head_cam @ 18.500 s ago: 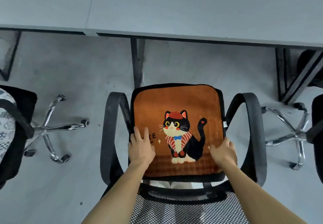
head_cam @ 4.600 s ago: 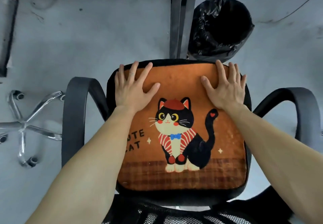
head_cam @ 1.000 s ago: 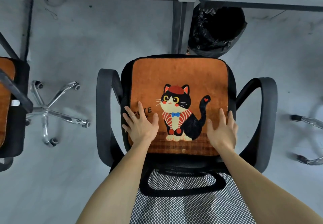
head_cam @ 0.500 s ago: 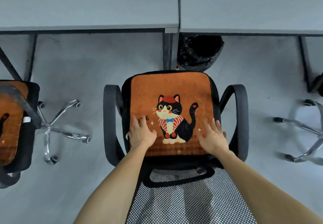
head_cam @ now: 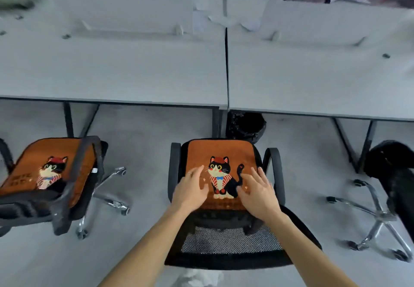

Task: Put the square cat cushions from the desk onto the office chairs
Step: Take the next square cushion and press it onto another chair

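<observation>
An orange square cat cushion [head_cam: 220, 152] lies flat on the seat of the black office chair [head_cam: 275, 170] right below me. My left hand [head_cam: 190, 189] lies over the cushion's near left part with fingers spread. My right hand [head_cam: 257, 191] lies over its near right part, fingers straight. I cannot tell whether the palms touch the fabric or hover just above it. A second orange cat cushion [head_cam: 47, 170] lies on the chair [head_cam: 74, 188] at the left. The grey desk [head_cam: 134, 71] runs across the top.
A black bin [head_cam: 245, 125] stands under the desk behind the middle chair. At the right stands another black chair [head_cam: 396, 179] with a chrome wheeled base [head_cam: 376, 217]. The left chair's chrome base [head_cam: 109, 197] juts toward the middle chair. Grey floor lies between the chairs.
My view has pulled back and up, so the desk top and the left chair's cushion now show. Both hands stay over the near part of the middle cushion.
</observation>
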A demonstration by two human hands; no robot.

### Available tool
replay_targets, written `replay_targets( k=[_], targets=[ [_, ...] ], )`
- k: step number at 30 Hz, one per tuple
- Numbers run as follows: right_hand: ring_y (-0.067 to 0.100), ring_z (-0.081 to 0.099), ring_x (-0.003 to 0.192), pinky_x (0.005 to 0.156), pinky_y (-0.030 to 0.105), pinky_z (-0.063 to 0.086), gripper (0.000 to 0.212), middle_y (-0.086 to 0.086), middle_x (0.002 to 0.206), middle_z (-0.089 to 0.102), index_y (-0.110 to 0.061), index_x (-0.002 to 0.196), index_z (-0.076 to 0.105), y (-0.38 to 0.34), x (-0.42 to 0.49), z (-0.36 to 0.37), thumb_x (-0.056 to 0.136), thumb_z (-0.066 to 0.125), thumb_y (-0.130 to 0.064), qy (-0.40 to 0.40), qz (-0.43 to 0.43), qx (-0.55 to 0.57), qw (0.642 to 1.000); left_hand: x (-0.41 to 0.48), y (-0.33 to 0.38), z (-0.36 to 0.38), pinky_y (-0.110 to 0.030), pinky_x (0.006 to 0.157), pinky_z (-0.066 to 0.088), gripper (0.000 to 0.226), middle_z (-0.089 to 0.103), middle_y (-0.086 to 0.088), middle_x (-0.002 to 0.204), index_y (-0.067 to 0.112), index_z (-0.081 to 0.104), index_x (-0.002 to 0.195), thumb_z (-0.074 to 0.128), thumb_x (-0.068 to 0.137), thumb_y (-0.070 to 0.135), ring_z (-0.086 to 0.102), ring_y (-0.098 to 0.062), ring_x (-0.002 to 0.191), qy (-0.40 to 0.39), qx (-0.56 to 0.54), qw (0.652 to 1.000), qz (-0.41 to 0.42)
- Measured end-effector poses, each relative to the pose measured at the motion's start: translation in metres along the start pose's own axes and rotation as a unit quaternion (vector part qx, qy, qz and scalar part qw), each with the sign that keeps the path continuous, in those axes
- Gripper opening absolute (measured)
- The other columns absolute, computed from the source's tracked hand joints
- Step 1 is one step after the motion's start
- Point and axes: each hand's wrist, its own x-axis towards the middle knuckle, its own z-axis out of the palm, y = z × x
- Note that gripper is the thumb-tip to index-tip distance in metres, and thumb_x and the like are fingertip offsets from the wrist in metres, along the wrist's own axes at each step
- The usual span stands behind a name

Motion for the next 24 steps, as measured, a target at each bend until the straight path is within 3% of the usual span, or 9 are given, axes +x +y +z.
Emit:
replay_targets(
  k=[6,13,24],
  targets=[
    [0.014,-0.01,0.154,0.124,0.05,0.003,0.05,-0.006,0.167,0.016,-0.037,0.147,0.044,-0.045,-0.074,-0.013,0.099,0.046,-0.053,0.046,-0.09,-0.031,0.994,-0.091,-0.05,-0.069,-0.04,0.108,0.04,0.064,0.036,-0.003,0.157,0.026,0.027,0.156,0.053,0.098,0.034,0.042,-0.024,0.139,0.092,0.046,0.995,-0.016],
    [0.015,-0.008,0.155,0.124,0.052,0.002,0.047,-0.008,0.166,0.021,-0.039,0.146,0.043,-0.127,-0.139,-0.019,0.101,0.045,-0.051,0.055,-0.159,-0.028,0.985,-0.177,-0.125,-0.16,-0.044,0.112,0.034,0.067,0.029,-0.007,0.161,0.027,0.028,0.155,0.054,0.095,0.041,0.034,-0.028,0.144,0.179,0.171,0.968,-0.045],
    [0.01,-0.011,0.154,0.124,0.046,-0.002,0.05,-0.011,0.165,0.02,-0.04,0.149,0.038,-0.408,-0.185,0.039,0.101,0.043,-0.053,0.061,-0.304,-0.037,0.95,-0.313,-0.33,-0.36,-0.049,0.113,0.033,0.064,0.028,-0.005,0.161,0.034,0.026,0.155,0.047,0.096,0.049,0.032,-0.028,0.144,0.306,0.204,0.917,-0.156]
  ],
)
